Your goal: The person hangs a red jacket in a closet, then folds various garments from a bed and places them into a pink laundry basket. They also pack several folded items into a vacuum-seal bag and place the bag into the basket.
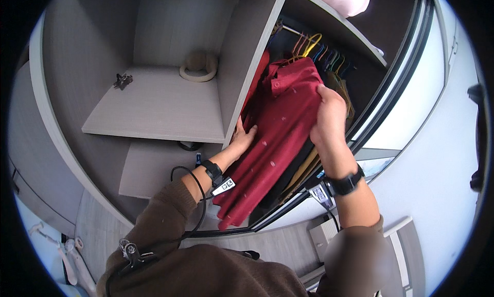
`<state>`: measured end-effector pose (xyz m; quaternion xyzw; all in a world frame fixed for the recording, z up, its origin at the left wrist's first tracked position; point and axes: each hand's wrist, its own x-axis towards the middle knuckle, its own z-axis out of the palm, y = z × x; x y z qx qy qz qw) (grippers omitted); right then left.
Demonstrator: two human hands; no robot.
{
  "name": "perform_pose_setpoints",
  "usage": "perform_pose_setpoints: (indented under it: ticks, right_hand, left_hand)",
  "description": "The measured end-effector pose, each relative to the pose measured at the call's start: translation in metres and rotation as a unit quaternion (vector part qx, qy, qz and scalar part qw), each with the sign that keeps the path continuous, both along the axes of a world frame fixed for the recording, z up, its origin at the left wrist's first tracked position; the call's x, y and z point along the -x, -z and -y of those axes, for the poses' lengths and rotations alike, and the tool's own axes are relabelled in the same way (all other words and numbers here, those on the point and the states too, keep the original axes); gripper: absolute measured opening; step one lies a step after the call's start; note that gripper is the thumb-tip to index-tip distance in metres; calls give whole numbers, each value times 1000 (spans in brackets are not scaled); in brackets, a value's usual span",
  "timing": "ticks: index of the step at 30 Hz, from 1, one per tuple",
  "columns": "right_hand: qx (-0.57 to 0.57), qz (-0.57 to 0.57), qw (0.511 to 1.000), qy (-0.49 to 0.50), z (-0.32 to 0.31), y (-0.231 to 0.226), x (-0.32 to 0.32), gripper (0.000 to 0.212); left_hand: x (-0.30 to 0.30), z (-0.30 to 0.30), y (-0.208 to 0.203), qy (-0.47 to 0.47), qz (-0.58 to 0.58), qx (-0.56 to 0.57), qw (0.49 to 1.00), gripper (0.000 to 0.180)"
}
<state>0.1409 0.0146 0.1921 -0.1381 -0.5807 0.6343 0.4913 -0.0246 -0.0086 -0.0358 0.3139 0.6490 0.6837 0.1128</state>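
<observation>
A dark red collared shirt (280, 124) with small pale marks hangs in the wardrobe, its lower end slanting toward me. At its shoulder and side edge, my right hand (329, 117) is closed on the cloth. My left hand (243, 140) rests against the opposite edge of the shirt, beside the upright panel. Its thumb and forefinger are apart, and the other fingers are partly hidden. Above the collar is a yellow hanger (312, 45). Brighter red cloth (257, 81) shows behind the shirt, on the panel side.
More hangers (334, 60) and dark and tan garments (303, 171) crowd the rail. An upright panel (252, 65) divides this compartment from shelves (159, 109) on the left, holding a round beige item (198, 66) and a dark clip (122, 81). Pink cloth (342, 0) lies overhead. A door frame (396, 81) borders the right.
</observation>
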Motion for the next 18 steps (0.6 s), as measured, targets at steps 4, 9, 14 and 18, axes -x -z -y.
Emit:
perform_pose_setpoints:
  ticks: [4,9,14,18]
  right_hand:
    - [-118,33,990,69,-31,-7,53,23]
    - [-226,119,959,126,-84,-17,108,21]
    - [-357,224,874,242,-120,24,134,35]
    - [-411,351,811,224,-129,70,141,31]
  left_hand:
    - [5,-2,6,101,63,28,992,95]
    - [-2,-2,23,212,74,49,973,98]
    - [-15,-16,71,242,0,176,954,96]
    - [-16,-20,121,318,29,243,916,92]
